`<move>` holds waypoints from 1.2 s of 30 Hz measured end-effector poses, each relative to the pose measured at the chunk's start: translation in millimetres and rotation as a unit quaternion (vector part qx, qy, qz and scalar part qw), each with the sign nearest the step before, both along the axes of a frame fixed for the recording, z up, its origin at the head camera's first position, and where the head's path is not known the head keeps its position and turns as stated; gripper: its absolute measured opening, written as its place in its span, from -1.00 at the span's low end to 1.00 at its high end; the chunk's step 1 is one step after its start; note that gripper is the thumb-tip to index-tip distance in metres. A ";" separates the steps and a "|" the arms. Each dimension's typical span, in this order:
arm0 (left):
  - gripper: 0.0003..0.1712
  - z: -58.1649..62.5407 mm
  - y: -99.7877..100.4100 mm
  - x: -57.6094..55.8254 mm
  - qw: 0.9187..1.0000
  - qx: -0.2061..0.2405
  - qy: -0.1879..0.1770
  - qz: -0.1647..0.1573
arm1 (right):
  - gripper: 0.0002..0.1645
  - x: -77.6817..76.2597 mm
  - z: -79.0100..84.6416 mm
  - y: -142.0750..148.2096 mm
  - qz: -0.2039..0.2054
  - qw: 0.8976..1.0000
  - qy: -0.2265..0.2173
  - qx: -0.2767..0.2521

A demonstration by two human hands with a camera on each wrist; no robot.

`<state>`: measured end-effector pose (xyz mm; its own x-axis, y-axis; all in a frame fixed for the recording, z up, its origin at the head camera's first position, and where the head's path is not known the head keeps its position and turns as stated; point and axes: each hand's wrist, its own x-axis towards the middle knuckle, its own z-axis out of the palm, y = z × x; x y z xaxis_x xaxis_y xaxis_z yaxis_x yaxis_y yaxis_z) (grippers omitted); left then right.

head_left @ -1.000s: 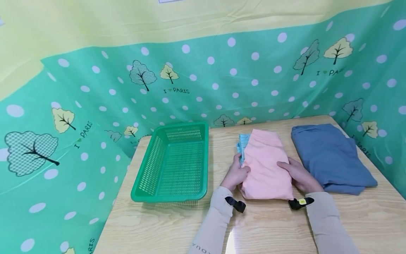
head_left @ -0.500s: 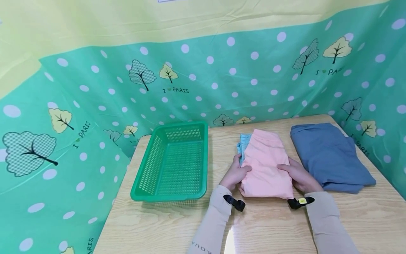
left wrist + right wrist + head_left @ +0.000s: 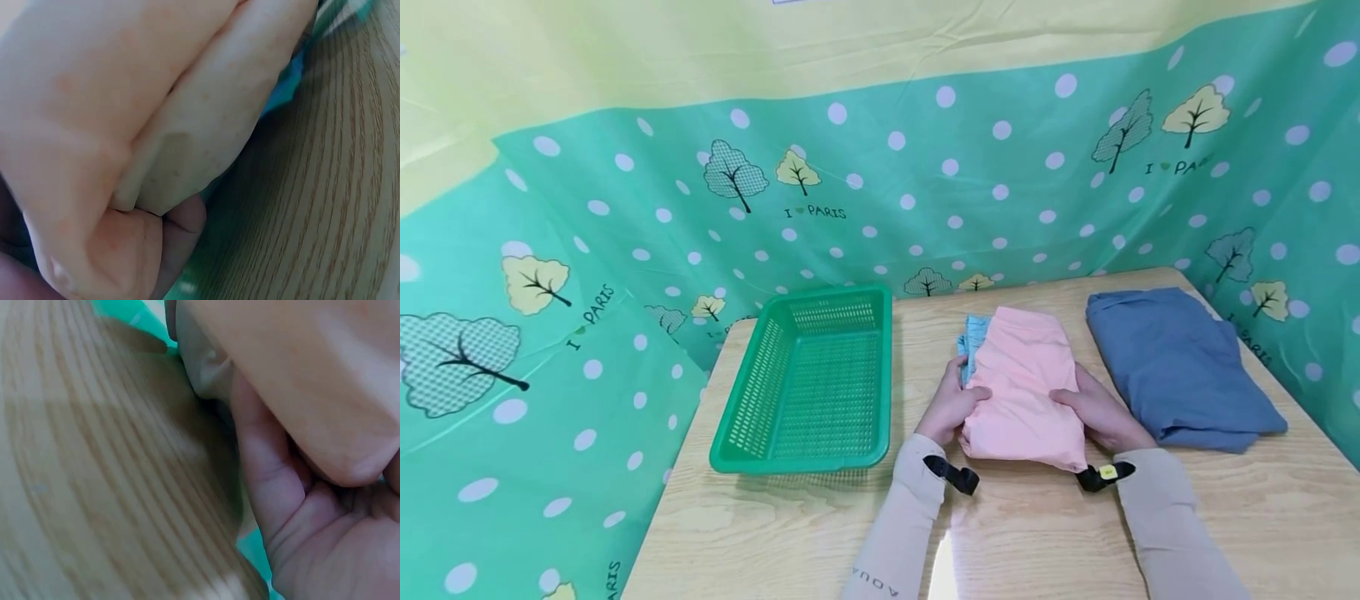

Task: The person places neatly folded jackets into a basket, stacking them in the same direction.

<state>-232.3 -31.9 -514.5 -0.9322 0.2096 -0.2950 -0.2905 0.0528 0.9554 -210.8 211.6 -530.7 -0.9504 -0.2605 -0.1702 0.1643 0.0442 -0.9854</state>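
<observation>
A folded pink garment (image 3: pixel 1028 383), its exact kind unclear, is held at both sides in the head view. A light blue folded cloth (image 3: pixel 974 337) pokes out beyond its left edge, the rest covered by the pink one. My left hand (image 3: pixel 953 406) grips the left side, thumb on top. On the opposite side my right hand (image 3: pixel 1103 410) holds the edge the same way, and in the right wrist view its fingers (image 3: pixel 265 450) curl beneath the pink fabric (image 3: pixel 312 381). Folded layers of the pink garment (image 3: pixel 81 106) fill much of the left wrist view.
To the left stands a green plastic basket (image 3: pixel 883 392) with nothing in it. A folded dark blue garment (image 3: pixel 1180 367) lies on the right of the wooden table (image 3: pixel 1037 533). A patterned green curtain (image 3: pixel 880 200) hangs around the back and sides.
Both hands have shifted slightly left with the pink garment, whose near edge now appears a little farther from me. The basket and the dark blue garment stay where they were.
</observation>
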 end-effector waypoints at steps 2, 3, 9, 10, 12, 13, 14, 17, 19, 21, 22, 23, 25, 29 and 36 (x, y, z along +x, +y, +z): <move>-0.05 0.6 -1.2 -0.1 1.000 0.004 -0.004 0.002 | -0.08 0.6 0.6 -1.2 0.002 1.000 0.010 -0.002; -0.05 1.0 -1.9 -0.1 1.000 0.006 -0.004 0.003 | -0.09 1.1 0.9 -1.7 0.002 1.000 0.012 -0.003; -0.03 4.8 -4.7 0.2 1.000 0.016 0.013 0.012 | -0.11 2.7 2.0 -4.1 -0.009 1.000 0.022 -0.006; -0.02 6.1 -4.8 0.4 1.000 0.018 0.017 0.013 | -0.11 2.7 2.4 -4.5 -0.013 1.000 0.025 -0.006; -0.02 9.8 -4.9 1.0 0.999 0.024 0.024 0.017 | -0.09 2.4 3.6 -5.5 -0.018 0.999 0.030 -0.007; -0.02 11.9 -4.8 1.6 0.999 0.026 0.026 0.019 | -0.07 2.1 4.4 -6.0 -0.020 0.999 0.033 -0.008; -0.01 14.5 -4.6 2.3 0.999 0.029 0.027 0.020 | -0.06 2.1 5.5 -6.3 -0.022 0.999 0.034 -0.007; 0.00 22.5 -3.7 5.2 0.999 0.036 0.033 0.022 | -0.01 2.1 9.4 -6.9 -0.024 0.999 0.037 -0.007; 0.00 27.7 -3.4 7.3 0.998 0.045 0.036 0.022 | 0.01 2.6 12.3 -6.9 -0.025 0.999 0.037 -0.004; 0.00 33.0 -3.6 9.7 0.998 0.053 0.039 0.022 | 0.00 3.0 15.1 -7.3 -0.027 0.999 0.043 -0.002; 0.00 35.9 -4.1 11.1 0.998 0.053 0.039 0.024 | -0.01 3.1 16.4 -7.7 -0.028 0.998 0.049 -0.002; -0.01 38.5 -4.7 12.8 0.997 0.053 0.041 0.027 | -0.02 3.3 17.9 -8.2 -0.028 0.998 0.054 -0.001; -0.02 44.3 -6.7 16.6 0.997 0.054 0.045 0.033 | -0.05 3.5 21.4 -9.7 -0.028 0.997 0.072 0.001; -0.02 57.6 -12.7 26.1 0.996 0.046 0.064 0.045 | -0.10 4.9 30.8 -15.0 -0.023 0.995 0.099 -0.002; 0.00 88.6 -28.7 42.3 0.991 0.005 0.129 0.044 | -0.10 5.5 57.3 -30.0 0.009 0.992 0.119 -0.036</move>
